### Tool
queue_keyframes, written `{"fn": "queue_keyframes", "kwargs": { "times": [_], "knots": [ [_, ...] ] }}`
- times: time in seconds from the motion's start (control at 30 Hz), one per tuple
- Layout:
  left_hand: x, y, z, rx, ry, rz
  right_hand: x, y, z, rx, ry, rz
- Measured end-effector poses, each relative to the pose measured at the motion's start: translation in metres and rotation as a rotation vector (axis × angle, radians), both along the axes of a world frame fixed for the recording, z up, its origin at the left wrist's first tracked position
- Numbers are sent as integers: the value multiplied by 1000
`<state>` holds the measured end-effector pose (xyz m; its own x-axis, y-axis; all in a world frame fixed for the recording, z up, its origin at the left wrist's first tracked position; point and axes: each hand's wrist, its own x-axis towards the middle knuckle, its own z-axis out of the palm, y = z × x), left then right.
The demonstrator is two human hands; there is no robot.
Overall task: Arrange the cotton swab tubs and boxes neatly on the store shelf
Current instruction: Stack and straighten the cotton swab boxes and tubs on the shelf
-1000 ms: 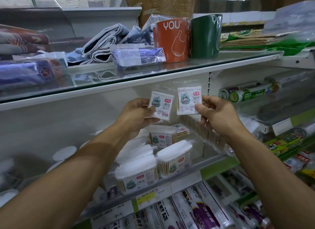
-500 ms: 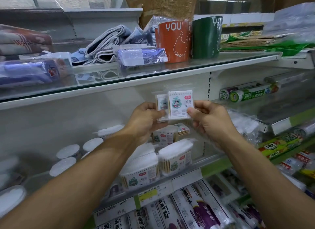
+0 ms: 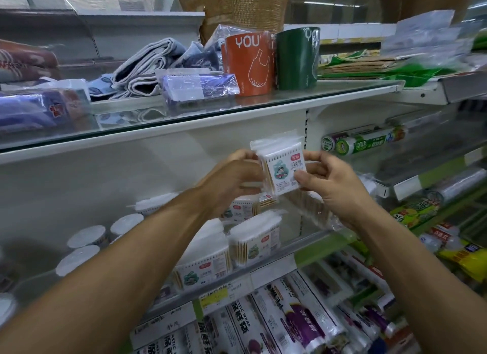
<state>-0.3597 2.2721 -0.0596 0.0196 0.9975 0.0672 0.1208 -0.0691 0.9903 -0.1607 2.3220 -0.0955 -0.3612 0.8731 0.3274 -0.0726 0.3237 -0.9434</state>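
Shelf (image 3: 263,258): glass middle tier with a white front rail, carrying the cotton swab stock; it lies below and just beyond both hands.
Upper shelf (image 3: 237,111): glass tier above, carrying folded towels, an orange roll (image 3: 246,63) and a green roll (image 3: 296,59).
Round tubs (image 3: 87,235): white-lidded, grouped at the left of the swab shelf, well apart from the hands.
Boxes on shelf (image 3: 253,243): rectangular swab boxes standing at the front edge, swab tips up, directly under the hands; one more sits behind them, partly hidden by the left wrist.
Held packs (image 3: 283,171): small flat swab packs pressed face to face into one stack, upright, long axis vertical, printed label towards the camera.
Left hand (image 3: 232,179): curled round the stack's left side, fingers hidden behind it.
Right hand (image 3: 332,179): pinching the stack's right edge, thumb on the front face, fingers curled behind.
Key relation: the stack sits between the two hands, above the front boxes; free shelf room seems to lie behind and right of those boxes, so the set-down likely runs downward and away, with the right hand nearer that space.
Step in hand: probably squaring the packs before shelving them.
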Motion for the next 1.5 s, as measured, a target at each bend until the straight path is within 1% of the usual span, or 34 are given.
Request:
{"fn": "queue_keyframes", "kwargs": {
  "times": [0.13, 0.23, 0.3, 0.33, 0.4, 0.43, 0.5, 0.53, 0.57, 0.63, 0.77, 0.93, 1.03, 1.17, 1.4, 1.5],
  "knots": [
    [17, 5, 8, 101, 326, 17, 19, 2, -8, 116, -161, -104],
    [33, 11, 9, 153, 556, 44, 29, 1, -11, 265, -354, -178],
    [40, 15, 6, 158, 765, 17, 32, 4, -17, 278, -420, -191],
    [43, 18, 3, 146, 838, 17, 34, 6, -21, 263, -442, -196],
    [46, 21, -3, 116, 873, 42, 36, 7, -29, 240, -536, -220],
    [46, 23, -7, 105, 874, 64, 38, 7, -31, 253, -646, -245],
    [48, 25, -11, 78, 917, 89, 42, 9, -35, 346, -928, -313],
    [49, 26, -12, 60, 953, 86, 44, 10, -37, 418, -1027, -352],
    [50, 27, -12, 48, 984, 84, 44, 12, -39, 479, -1080, -384],
    [50, 28, -11, 46, 1026, 76, 43, 15, -43, 539, -1102, -440],
    [47, 29, -8, 1, 1076, -7, 43, 21, -45, 539, -1080, -528],
    [60, 32, -19, -18, 1159, -66, 39, 26, -51, 536, -1068, -559],
    [68, 37, -34, -8, 1190, -41, 41, 26, -52, 546, -1065, -559],
    [68, 45, -42, -2, 1138, -33, 42, 25, -52, 537, -1071, -537],
    [62, 47, -45, 64, 1084, -58, 41, 22, -47, 484, -1095, -416],
    [55, 44, -40, 75, 1013, -56, 43, 23, -47, 481, -1089, -364]
  ]
}}
